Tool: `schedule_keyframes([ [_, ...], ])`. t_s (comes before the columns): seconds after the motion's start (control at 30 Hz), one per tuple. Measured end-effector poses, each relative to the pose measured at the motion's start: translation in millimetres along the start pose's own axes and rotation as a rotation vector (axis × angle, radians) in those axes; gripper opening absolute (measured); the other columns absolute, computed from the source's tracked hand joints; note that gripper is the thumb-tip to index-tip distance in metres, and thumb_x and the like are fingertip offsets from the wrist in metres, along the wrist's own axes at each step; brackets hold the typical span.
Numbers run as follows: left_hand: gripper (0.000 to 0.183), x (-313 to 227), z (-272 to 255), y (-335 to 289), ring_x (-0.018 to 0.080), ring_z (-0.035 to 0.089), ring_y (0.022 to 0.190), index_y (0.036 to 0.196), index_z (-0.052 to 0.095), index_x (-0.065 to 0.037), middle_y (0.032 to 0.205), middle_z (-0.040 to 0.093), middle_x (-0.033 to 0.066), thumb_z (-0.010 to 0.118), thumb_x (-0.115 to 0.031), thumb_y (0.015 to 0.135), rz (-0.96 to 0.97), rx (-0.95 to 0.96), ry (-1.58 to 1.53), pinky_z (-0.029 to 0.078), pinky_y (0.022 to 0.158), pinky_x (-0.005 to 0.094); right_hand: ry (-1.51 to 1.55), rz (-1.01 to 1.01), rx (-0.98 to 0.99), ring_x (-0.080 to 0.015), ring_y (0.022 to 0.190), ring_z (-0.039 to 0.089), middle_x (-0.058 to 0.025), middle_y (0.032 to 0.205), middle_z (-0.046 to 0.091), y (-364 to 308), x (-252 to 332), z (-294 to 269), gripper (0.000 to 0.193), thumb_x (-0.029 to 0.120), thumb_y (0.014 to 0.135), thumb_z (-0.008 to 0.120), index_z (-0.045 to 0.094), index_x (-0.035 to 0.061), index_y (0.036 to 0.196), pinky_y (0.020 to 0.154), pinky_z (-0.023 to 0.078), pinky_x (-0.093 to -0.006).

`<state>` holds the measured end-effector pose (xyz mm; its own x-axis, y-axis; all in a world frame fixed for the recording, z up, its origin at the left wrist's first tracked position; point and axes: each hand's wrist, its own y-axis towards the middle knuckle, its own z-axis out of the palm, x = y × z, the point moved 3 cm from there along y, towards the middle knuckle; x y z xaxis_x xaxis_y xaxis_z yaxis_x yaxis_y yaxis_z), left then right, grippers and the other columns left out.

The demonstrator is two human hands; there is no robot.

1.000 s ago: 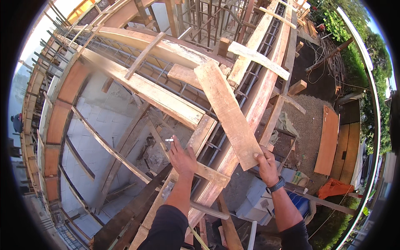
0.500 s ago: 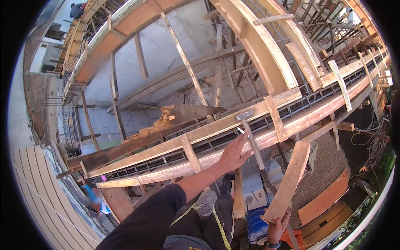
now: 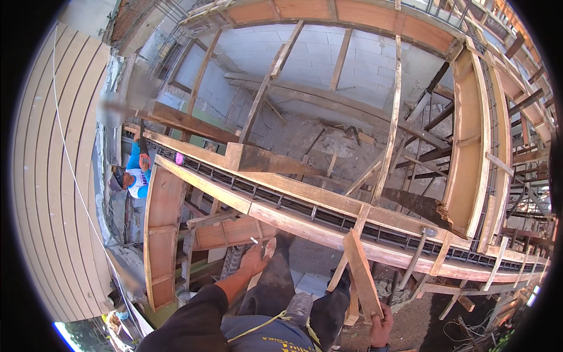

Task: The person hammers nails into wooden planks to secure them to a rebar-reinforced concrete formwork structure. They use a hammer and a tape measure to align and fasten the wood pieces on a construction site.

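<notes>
Low in the middle, my left hand is beside my knee with a white cigarette between its fingers. My right hand, at the lower right, grips the bottom end of a short wooden board. That board slants up to the left, its top end near the long timber beam form. Steel reinforcing bars run inside the form. A hammer hangs on the form's near side, to the right of the board, with its handle pointing down.
A co-worker in a blue-sleeved white shirt reaches onto the form's far left end. Below lies a rubble-strewn floor, crossed by wooden props. Corrugated roofing fills the left. A pink object sits on the form.
The view has swung left, bringing the co-worker into clearer sight. My left hand has drawn back from beside the hammer toward my knee. The board stays in my right hand.
</notes>
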<state>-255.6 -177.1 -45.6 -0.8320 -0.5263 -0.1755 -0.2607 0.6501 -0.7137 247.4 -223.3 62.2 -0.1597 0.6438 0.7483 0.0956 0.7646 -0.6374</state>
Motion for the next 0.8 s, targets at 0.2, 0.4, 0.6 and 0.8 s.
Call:
schedule_keyframes([
  [0.2,0.091,59,12,-4,0.0409,0.049,0.135,0.158,0.027,-0.002,0.145,0.049,0.0272,0.067,-0.045,0.090,-0.191,-0.108,-0.521,0.041,0.111,0.0482,-0.135,-0.166,0.269,-0.0198,0.103,0.065,-0.0122,0.114,0.067,85,99,149,0.035,0.007,0.091,0.064,0.063,-0.0035,0.124,0.090,0.052,-0.0327],
  [0.4,0.086,136,30,-38,0.0424,0.051,0.131,0.157,0.032,-0.007,0.141,0.052,0.0268,0.070,-0.040,0.087,-0.425,-0.114,-0.429,0.042,0.109,0.0494,-0.263,-0.432,0.330,-0.0270,0.100,0.065,-0.0146,0.108,0.067,140,153,297,0.034,0.006,0.087,0.068,0.066,-0.0001,0.121,0.090,0.051,-0.0369],
  [0.6,0.084,251,170,-77,0.0444,0.051,0.129,0.156,0.033,-0.007,0.140,0.052,0.0271,0.073,-0.033,0.087,-0.496,-0.063,-0.479,0.043,0.109,0.0496,-0.493,-0.770,0.406,-0.0371,0.113,0.058,-0.0189,0.122,0.061,157,186,406,0.045,0.005,0.081,0.070,0.065,0.0029,0.126,0.099,0.045,-0.0442],
  [0.8,0.084,238,166,-98,0.0449,0.051,0.129,0.155,0.034,-0.004,0.141,0.052,0.0278,0.073,-0.033,0.087,-0.535,0.013,-0.626,0.042,0.109,0.0490,-0.772,-0.916,0.312,-0.0380,0.113,0.050,-0.0183,0.129,0.057,167,160,471,0.055,0.008,0.079,0.071,0.064,0.0114,0.133,0.100,0.042,-0.0483],
])
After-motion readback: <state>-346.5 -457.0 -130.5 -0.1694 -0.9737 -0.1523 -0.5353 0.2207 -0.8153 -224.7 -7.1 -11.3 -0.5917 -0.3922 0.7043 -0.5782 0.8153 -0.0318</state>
